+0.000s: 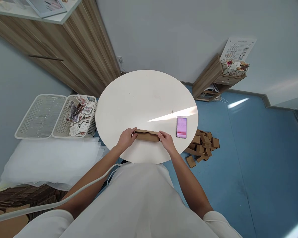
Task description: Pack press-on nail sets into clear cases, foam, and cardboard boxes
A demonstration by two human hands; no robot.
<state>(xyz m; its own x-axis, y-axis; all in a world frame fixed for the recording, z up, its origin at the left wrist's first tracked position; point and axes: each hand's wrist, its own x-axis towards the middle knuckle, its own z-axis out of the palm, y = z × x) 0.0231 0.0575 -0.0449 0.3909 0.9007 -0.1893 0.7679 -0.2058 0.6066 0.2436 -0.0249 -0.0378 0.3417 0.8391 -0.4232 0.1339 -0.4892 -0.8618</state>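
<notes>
A small brown cardboard box, partly folded, is held just over the near part of the round white table. My left hand pinches its left end between thumb and fingers. At the right end, my right hand grips the cardboard the same way. To the right of my right hand lies a phone with a pink, blurred screen.
Brown boxes are heaped on the blue floor at right. A white basket of printed cards stands left, beside another basket and white sheets. A white cable crosses my left arm. Behind stands a wooden cabinet.
</notes>
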